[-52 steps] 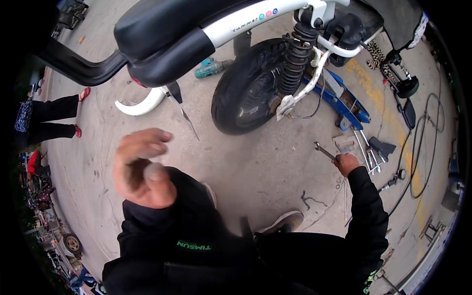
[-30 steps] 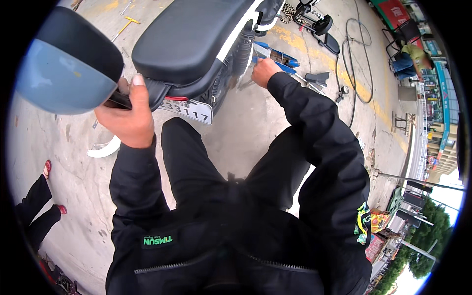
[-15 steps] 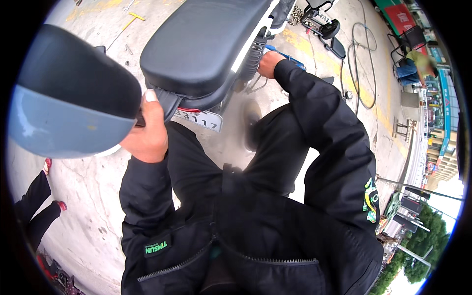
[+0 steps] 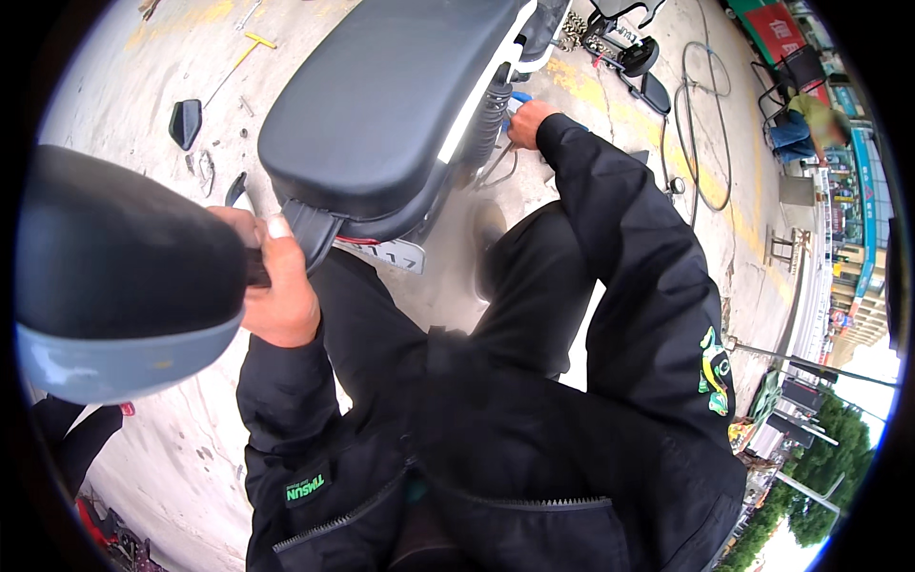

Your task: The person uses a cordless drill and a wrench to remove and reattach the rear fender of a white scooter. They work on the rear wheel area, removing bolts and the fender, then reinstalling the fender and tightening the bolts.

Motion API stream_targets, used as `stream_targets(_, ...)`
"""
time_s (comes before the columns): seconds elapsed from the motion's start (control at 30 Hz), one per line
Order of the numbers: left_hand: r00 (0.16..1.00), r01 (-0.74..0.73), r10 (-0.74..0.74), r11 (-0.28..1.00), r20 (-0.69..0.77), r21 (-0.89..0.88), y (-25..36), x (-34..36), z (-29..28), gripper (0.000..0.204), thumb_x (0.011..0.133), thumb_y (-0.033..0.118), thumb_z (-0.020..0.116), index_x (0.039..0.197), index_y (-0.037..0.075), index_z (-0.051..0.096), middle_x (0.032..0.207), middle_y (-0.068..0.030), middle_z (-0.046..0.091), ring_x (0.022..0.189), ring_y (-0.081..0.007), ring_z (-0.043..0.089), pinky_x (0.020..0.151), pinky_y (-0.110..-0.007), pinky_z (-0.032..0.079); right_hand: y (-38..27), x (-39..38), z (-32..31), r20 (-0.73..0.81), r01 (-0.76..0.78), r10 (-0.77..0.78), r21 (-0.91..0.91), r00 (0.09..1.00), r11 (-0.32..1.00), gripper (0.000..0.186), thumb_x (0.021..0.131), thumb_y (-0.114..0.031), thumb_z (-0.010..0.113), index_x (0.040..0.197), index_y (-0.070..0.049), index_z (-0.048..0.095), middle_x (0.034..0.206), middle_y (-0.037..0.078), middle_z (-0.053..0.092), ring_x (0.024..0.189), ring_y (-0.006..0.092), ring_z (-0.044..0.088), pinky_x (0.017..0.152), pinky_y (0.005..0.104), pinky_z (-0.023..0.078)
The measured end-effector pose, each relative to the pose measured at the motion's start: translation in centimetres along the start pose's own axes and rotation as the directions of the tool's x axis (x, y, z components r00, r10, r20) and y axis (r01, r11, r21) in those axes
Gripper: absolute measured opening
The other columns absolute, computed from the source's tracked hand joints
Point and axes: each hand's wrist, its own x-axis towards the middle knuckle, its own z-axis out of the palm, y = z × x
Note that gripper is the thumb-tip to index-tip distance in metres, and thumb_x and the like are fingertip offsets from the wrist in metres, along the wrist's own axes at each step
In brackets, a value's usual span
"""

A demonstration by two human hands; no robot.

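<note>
Black backrest bar [image 4: 317, 229] within left fingers [image 4: 279, 246], behind the seat [image 4: 381, 124].

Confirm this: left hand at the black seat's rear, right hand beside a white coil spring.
Wrong colour: the head view shows a black coil spring. The left hand is at the black seat's rear, the right hand beside that spring.

Left hand [image 4: 286, 297]: gripping at left, thumb [image 4: 280, 246] pointing far.
Right hand [image 4: 529, 124]: curling farther off (fingertips hiding from view).
Right arm [image 4: 640, 234]: slanting from near right toward far.
</note>
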Motion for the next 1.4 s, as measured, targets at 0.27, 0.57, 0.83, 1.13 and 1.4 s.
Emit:
stream_targets(0.27,0.996,0.087,-0.085,0.989,0.016,-0.123,0.6,0.2,-0.4,0.038,0.079,-0.008,0.058,0.111,0.000,0.039,0.089,-0.0090,0.045,0.074,-0.0141,0.050,0.065,-0.027,0.047,-1.8,2.0,-0.7,0.239,-0.312,0.314,-0.048,0.919,0.949,0.025,0.088,-0.022,0.056,0.093,-0.011,0.078,0.095,0.007,0.076,0.085,0.0275,0.073,0.066,0.0420,0.058)
stream_targets(0.57,0.988,0.153,-0.152,0.969,0.022,-0.193,2.0,1.1,0.4,0.044,0.078,-0.007,0.062,0.109,0.006,0.033,0.086,-0.0083,0.043,0.067,-0.0149,0.048,0.069,-0.032,0.049,1.2,1.6,1.7,0.098,-0.199,0.184,0.176,0.978,0.964,0.019,0.080,-0.018,0.060,0.080,-0.009,0.076,0.083,0.013,0.074,0.082,0.0300,0.072,0.067,0.0416,0.056)
stream_targets(0.83,0.979,0.192,-0.201,0.969,-0.043,-0.153,2.5,0.6,1.2,0.040,0.079,-0.004,0.060,0.106,0.010,0.034,0.082,-0.0056,0.040,0.064,-0.0148,0.048,0.073,-0.035,0.046,2.8,3.2,4.9,0.140,-0.066,0.022,0.315,0.990,0.947,0.020,0.080,-0.018,0.061,0.083,-0.005,0.076,0.086,0.019,0.072,0.087,0.0356,0.071,0.076,0.0441,0.056)
stream_targets(1.13,0.990,0.131,-0.140,0.970,-0.032,-0.206,1.7,0.5,0.6,0.038,0.078,-0.007,0.054,0.109,0.007,0.036,0.083,-0.0056,0.042,0.062,-0.0149,0.048,0.069,-0.032,0.044,2.7,4.4,6.2,0.198,-0.110,0.041,0.351,0.979,0.930,0.022,0.077,-0.013,0.060,0.090,-0.003,0.076,0.093,0.019,0.073,0.091,0.0360,0.070,0.080,0.0438,0.056)
stream_targets(1.4,0.993,0.103,-0.114,0.972,-0.042,-0.210,1.7,0.7,1.1,0.035,0.077,-0.008,0.054,0.106,0.005,0.039,0.083,-0.0081,0.044,0.065,-0.0158,0.048,0.067,-0.030,0.047,3.6,-1.3,4.3,0.229,-0.307,0.283,0.072,0.931,0.949,0.026,0.086,-0.033,0.065,0.094,-0.012,0.077,0.097,0.011,0.075,0.093,0.0273,0.072,0.076,0.0407,0.056)
